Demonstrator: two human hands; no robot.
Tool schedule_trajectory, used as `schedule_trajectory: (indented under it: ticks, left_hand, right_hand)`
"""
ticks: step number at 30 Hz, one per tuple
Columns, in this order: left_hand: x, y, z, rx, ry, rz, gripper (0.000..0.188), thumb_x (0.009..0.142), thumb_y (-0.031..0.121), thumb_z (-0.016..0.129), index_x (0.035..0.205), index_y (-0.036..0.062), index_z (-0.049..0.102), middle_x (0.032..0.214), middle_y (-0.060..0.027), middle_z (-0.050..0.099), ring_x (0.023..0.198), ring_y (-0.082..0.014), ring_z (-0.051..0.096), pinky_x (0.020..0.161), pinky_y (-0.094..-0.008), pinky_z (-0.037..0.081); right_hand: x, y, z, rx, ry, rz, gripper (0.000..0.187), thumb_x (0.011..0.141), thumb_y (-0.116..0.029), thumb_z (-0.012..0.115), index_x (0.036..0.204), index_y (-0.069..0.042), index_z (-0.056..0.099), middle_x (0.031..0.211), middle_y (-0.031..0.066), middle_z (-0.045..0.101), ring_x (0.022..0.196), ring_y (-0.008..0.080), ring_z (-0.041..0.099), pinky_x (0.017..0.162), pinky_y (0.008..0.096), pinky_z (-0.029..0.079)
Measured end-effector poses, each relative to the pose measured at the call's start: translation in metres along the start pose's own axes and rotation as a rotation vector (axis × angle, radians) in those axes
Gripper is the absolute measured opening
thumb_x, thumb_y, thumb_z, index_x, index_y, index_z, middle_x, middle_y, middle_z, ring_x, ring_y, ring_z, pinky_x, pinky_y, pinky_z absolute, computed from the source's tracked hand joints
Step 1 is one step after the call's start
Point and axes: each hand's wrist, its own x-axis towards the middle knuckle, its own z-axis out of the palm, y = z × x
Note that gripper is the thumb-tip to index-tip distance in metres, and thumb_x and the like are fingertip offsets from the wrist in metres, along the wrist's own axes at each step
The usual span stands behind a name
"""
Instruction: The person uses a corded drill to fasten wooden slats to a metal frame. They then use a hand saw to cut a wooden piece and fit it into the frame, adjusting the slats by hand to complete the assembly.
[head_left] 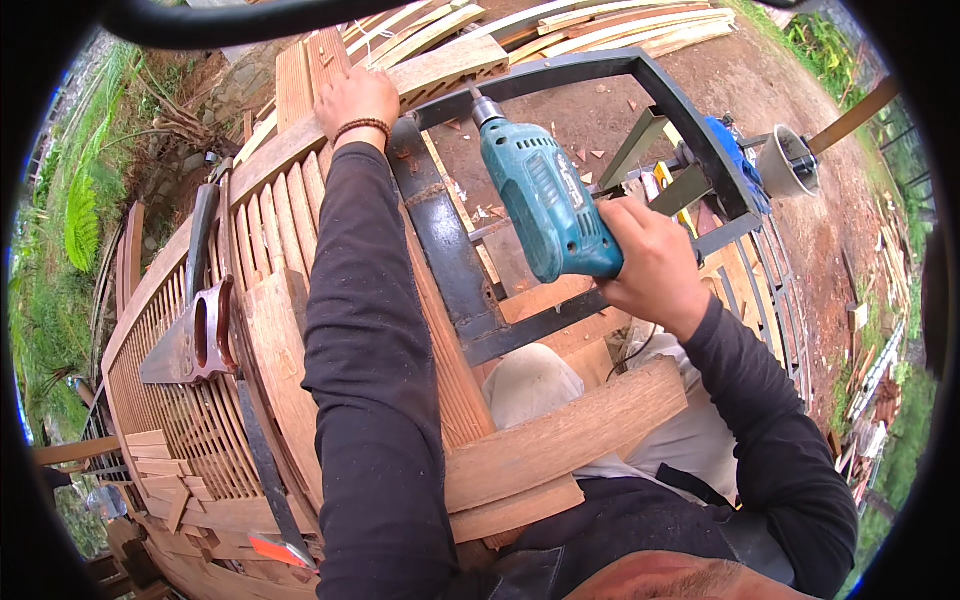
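Note:
My right hand (pixel 655 260) grips the handle of a teal power drill (pixel 545 195), whose bit points away from me toward a wooden rail with a row of holes (pixel 450 70). The bit tip appears near that rail's edge; whether they touch I cannot tell. Stretched far forward, my left hand (pixel 358 100) is closed over the rail's left end, beside grooved boards (pixel 310 75). Its fingertips are partly hidden. Below the drill is a black metal frame (pixel 435 230). A slatted wooden panel (pixel 270 230) lies under my left forearm.
A handsaw (pixel 190 340) and a dark-handled tool (pixel 202 235) lie on the slats at left. Two curved boards (pixel 560 420) cross near my lap. Beyond the frame are stacked wooden strips (pixel 620 28) and a bucket (pixel 785 165). An orange-tipped tool (pixel 280 550) sits lower left.

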Motion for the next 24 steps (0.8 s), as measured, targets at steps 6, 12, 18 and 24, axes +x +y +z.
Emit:
schedule_trajectory:
  ticks: [6,12,18,24]
  left_hand:
    - [0.002,-0.003,0.001,-0.01,0.011,-0.008,0.049,0.101,0.04,0.052,0.125,0.0021,0.072,0.132,-0.0204,0.069,0.127,-0.0364,0.061,0.109,-0.0484,0.045]
    - [-0.001,-0.002,-0.002,-0.035,-0.003,0.004,0.05,0.102,0.041,0.05,0.127,0.0036,0.072,0.134,-0.0201,0.068,0.13,-0.0357,0.059,0.112,-0.0487,0.043]
    - [-0.001,-0.002,-0.001,-0.027,0.0,0.014,0.049,0.102,0.04,0.05,0.125,0.003,0.072,0.133,-0.0197,0.068,0.128,-0.0361,0.06,0.11,-0.0489,0.043]
    - [0.001,-0.002,0.001,-0.035,-0.008,0.005,0.05,0.101,0.04,0.05,0.126,0.0027,0.072,0.135,-0.0193,0.067,0.13,-0.0358,0.059,0.111,-0.049,0.043]
  right_hand:
    - [0.021,0.015,-0.029,0.14,0.095,0.007,0.042,0.07,-0.002,0.074,0.112,-0.001,0.07,0.1,0.0178,0.07,0.092,0.0409,0.069,0.08,0.0436,0.056]
    - [0.018,0.043,-0.031,0.295,0.041,0.062,0.046,0.069,0.001,0.077,0.114,-0.001,0.071,0.1,0.0182,0.071,0.094,0.0405,0.069,0.083,0.0421,0.055]
    - [-0.002,0.076,0.004,0.109,0.03,-0.106,0.043,0.069,-0.004,0.076,0.111,-0.002,0.066,0.1,0.0154,0.068,0.091,0.0386,0.069,0.079,0.0443,0.055]
    - [-0.01,0.046,0.032,-0.066,0.033,-0.164,0.041,0.066,-0.006,0.073,0.105,-0.004,0.06,0.097,0.012,0.064,0.086,0.0343,0.068,0.077,0.0418,0.054]
